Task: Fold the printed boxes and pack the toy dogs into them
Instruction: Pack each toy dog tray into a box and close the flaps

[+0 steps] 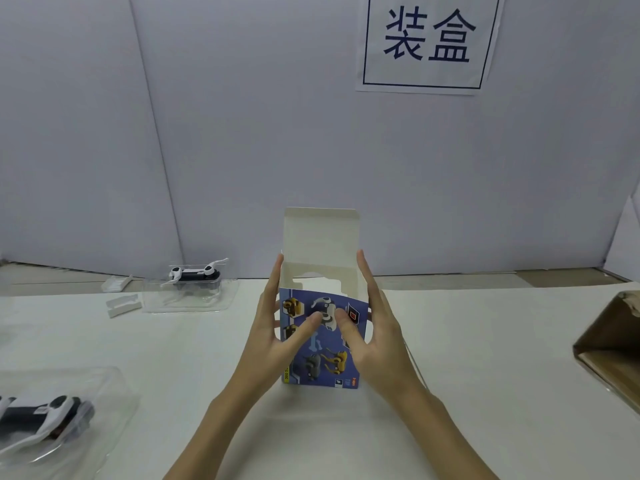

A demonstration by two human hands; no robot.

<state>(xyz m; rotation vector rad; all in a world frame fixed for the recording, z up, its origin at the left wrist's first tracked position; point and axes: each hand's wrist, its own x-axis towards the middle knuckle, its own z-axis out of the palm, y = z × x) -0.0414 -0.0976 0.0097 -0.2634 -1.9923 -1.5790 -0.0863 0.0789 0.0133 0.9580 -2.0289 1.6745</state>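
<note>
Both hands [284, 327] grip printed box [322, 355] upright over white table [467, 341], grey wall [242, 133] behind

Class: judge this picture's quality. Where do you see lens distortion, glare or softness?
Head view: wide-angle bending curves the backboard seams and table edge; even, soft lighting with faint shadows; sheen on the near clear tray; printed box slightly soft, as are the left hand and right hand.

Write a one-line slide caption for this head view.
Both hands, left hand and right hand, hold an upright printed box, top flap open, toy dogs waiting in clear trays.
</note>
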